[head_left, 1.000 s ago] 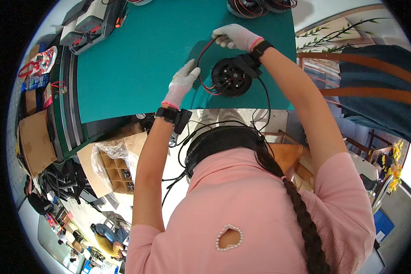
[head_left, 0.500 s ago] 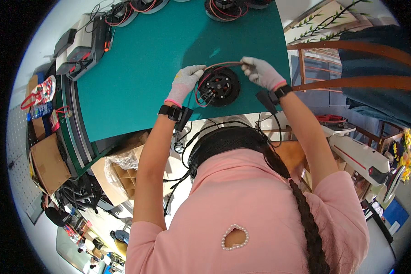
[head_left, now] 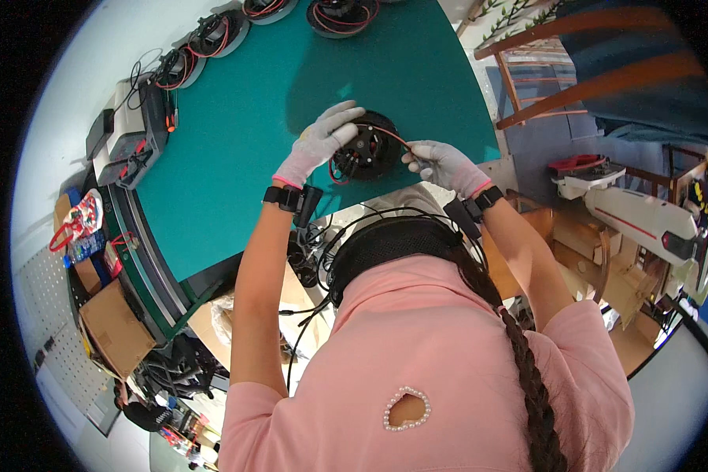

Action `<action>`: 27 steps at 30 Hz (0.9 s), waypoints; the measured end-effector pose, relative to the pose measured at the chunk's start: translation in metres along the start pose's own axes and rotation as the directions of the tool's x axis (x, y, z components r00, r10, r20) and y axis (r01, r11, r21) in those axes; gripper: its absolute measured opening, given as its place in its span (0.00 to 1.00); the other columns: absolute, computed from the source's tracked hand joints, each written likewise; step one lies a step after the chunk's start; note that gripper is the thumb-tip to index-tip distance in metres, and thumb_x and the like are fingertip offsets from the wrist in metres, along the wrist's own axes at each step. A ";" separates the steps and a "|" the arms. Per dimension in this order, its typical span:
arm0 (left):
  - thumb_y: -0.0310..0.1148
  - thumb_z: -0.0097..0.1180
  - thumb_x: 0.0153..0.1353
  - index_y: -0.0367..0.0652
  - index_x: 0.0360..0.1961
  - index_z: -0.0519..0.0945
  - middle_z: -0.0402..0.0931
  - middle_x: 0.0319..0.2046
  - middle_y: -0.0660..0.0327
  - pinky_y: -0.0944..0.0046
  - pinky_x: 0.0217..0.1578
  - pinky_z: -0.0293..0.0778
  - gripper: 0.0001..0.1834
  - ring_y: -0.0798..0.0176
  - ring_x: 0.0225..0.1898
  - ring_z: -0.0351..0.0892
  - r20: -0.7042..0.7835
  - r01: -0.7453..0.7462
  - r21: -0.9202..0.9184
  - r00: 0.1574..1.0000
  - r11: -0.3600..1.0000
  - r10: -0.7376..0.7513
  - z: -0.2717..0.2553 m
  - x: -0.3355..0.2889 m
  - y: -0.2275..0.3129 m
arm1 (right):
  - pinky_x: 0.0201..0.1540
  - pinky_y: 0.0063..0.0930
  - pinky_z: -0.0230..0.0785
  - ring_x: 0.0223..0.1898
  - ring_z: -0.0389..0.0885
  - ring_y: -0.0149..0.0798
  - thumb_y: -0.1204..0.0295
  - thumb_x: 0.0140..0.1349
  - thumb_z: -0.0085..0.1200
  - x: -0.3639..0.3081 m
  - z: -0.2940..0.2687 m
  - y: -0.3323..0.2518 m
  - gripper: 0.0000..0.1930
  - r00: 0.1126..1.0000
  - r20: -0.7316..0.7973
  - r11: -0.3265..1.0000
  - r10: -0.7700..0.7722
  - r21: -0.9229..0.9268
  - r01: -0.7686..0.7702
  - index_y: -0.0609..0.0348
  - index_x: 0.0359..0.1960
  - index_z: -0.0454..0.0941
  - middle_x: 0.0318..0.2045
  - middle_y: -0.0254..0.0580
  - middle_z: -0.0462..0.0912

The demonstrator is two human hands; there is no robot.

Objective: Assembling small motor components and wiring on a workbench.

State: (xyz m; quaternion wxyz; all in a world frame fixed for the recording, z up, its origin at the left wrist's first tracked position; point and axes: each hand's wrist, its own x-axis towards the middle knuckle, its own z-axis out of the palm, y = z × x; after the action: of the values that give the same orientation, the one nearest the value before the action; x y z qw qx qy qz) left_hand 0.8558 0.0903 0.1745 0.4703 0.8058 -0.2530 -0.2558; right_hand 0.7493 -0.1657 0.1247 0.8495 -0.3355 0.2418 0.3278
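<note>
1. The green mat [head_left: 236, 149] covers the bench and serves as the landmark; it gives a soft, flat bed for the work. There is one.
2. One grey bench instrument [head_left: 130, 138] with leads stands just off the mat's left edge, near enough for its cables to reach the mat.
3. One brown cardboard box [head_left: 114, 330] sits below the mat's near-left corner, off the work surface.
4. Round black units: five show. Four spare units [head_left: 212, 35] with red and black wires line the mat's far edge, well apart from the hands, seemingly parked there. The fifth, the round black motor unit [head_left: 366, 149], lies flat at the mat's near edge, right in front of the person.
5. The left hand [head_left: 318, 141], in a grey glove, lies spread over the left side of the motor unit, fingers fanned on its rim, apparently to hold it steady.
6. The right hand [head_left: 440, 164], also gloved, is just beside the unit's right side, fingertips pinched together on the red wire [head_left: 397, 140] that runs from it, drawing it clear of the housing.
</note>
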 end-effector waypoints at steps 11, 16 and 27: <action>0.44 0.60 0.46 0.45 0.53 0.68 0.69 0.48 0.50 0.57 0.50 0.66 0.32 0.47 0.51 0.68 0.370 -0.285 0.440 0.921 0.852 0.117 0.000 0.006 0.053 | 0.24 0.11 0.63 0.25 0.70 0.22 0.68 0.62 0.46 -0.004 0.017 0.025 0.15 0.973 -0.061 0.960 -0.222 -0.188 0.207 0.67 0.45 0.71 0.31 0.36 0.76; 0.56 0.56 0.48 0.41 0.39 0.72 0.76 0.35 0.50 0.54 0.38 0.70 0.29 0.48 0.38 0.75 0.042 -0.028 0.711 0.999 0.702 -0.003 0.011 -0.009 0.058 | 0.23 0.11 0.62 0.24 0.69 0.22 0.68 0.61 0.46 0.021 0.037 -0.002 0.15 0.956 -0.058 0.923 -0.288 -0.281 0.262 0.66 0.45 0.72 0.29 0.34 0.77; 0.66 0.45 0.50 0.40 0.22 0.71 0.76 0.22 0.50 0.52 0.27 0.68 0.34 0.46 0.28 0.77 -0.348 0.466 0.694 0.885 0.549 -0.310 0.013 -0.030 0.052 | 0.31 0.19 0.70 0.28 0.75 0.25 0.66 0.58 0.50 0.090 0.090 -0.052 0.14 0.974 0.149 0.556 -0.171 -0.801 0.220 0.64 0.40 0.77 0.29 0.34 0.78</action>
State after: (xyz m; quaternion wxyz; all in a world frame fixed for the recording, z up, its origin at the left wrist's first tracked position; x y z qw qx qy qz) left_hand 0.8164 0.0794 0.2203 0.0399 0.9825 -0.1069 -0.1475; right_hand 0.8641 -0.0936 0.1484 0.6383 -0.7027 0.0033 0.3144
